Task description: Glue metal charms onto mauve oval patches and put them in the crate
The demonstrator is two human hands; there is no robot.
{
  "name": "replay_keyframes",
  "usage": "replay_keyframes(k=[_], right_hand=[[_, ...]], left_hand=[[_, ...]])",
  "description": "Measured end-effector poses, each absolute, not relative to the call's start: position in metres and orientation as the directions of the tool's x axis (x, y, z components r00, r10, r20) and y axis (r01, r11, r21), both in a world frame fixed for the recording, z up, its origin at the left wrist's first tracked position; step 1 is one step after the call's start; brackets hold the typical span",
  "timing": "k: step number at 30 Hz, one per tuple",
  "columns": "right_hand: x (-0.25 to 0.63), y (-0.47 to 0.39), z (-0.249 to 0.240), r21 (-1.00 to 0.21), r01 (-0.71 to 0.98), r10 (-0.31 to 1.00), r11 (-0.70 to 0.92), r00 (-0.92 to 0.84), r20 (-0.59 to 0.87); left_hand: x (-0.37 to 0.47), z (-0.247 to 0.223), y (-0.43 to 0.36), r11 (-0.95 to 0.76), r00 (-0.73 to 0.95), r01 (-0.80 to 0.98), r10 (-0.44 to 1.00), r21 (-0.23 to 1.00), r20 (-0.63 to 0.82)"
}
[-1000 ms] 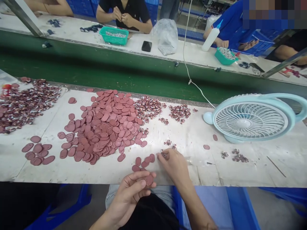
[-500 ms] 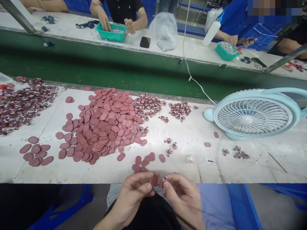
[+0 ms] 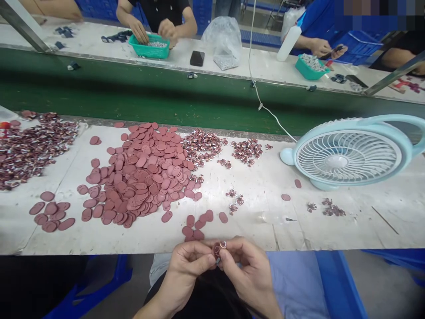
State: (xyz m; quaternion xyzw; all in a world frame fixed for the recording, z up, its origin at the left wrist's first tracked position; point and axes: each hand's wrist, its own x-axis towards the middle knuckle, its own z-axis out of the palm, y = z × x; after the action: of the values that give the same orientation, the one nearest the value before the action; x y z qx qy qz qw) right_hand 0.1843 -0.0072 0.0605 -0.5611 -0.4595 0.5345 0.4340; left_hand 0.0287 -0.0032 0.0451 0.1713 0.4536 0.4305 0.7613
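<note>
Small reddish-brown parts, one with a white edge (image 3: 217, 250), are held just beyond the near edge of the pale surface (image 3: 332, 235), above the lap; they are partly covered by fingers, so their full shapes cannot be told. They are pinched from one side by the grip of the left hand (image 3: 191, 263) and from the other by that of the right hand (image 3: 249, 266), with thumbs and forefingers nearly meeting. Just past the hands, a few oval discs (image 3: 198, 223) are scattered. Farther left, a large heap of matching discs (image 3: 142, 177) is spread, flanked on the right by clusters of small curled pieces (image 3: 247, 150). At the right, a light blue fan (image 3: 337, 161) is placed. Across a green strip (image 3: 133, 97), a green basket (image 3: 149, 52) is reached into by a co-worker's hand (image 3: 138, 33).
</note>
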Motion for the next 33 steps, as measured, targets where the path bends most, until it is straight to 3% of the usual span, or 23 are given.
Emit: replay_keyframes(k=[10, 16, 18, 20, 21, 22, 23, 29, 33], right_hand=[[0.188, -0.012, 0.055, -0.988, 0.056, 0.988, -0.146, 0.054, -0.143], [0.195, -0.018, 0.043, -0.97, -0.062, 0.957, -0.237, 0.155, -0.244], [0.206, -0.024, 0.033, -0.946, -0.201, 0.911, -0.254, 0.279, -0.304], [0.225, -0.031, 0.02, -0.929, -0.296, 0.839, -0.221, 0.428, -0.336], [0.237, -0.036, 0.014, -0.929, -0.313, 0.8, -0.199, 0.496, -0.338], [0.251, -0.041, 0.007, -0.933, -0.311, 0.762, -0.183, 0.555, -0.334], [0.266, -0.047, 0.001, -0.938, -0.298, 0.725, -0.176, 0.605, -0.329], [0.348, -0.094, -0.041, -0.946, -0.159, 0.525, -0.282, 0.8, -0.291], [0.37, -0.116, -0.074, -0.89, -0.043, 0.507, -0.453, 0.809, -0.297]], left_hand=[[0.035, 0.047, 0.0, 0.548, 0.211, -0.464, 0.831, 0.696, -0.514], [0.042, 0.034, -0.001, 0.482, 0.228, -0.431, 0.876, 0.762, -0.425], [0.041, 0.03, 0.004, 0.413, 0.21, -0.293, 0.907, 0.862, -0.364], [0.039, 0.027, 0.015, 0.157, 0.211, 0.096, 0.962, 0.983, -0.174], [0.037, 0.025, 0.023, -0.029, 0.254, 0.315, 0.966, 0.949, -0.055], [0.036, 0.023, 0.032, -0.219, 0.339, 0.496, 0.94, 0.84, 0.044], [0.036, 0.021, 0.042, -0.334, 0.414, 0.572, 0.906, 0.749, 0.088], [0.042, 0.014, 0.086, -0.559, 0.652, 0.612, 0.757, 0.559, 0.043], [0.042, 0.017, 0.094, -0.635, 0.724, 0.602, 0.69, 0.485, 0.003]])
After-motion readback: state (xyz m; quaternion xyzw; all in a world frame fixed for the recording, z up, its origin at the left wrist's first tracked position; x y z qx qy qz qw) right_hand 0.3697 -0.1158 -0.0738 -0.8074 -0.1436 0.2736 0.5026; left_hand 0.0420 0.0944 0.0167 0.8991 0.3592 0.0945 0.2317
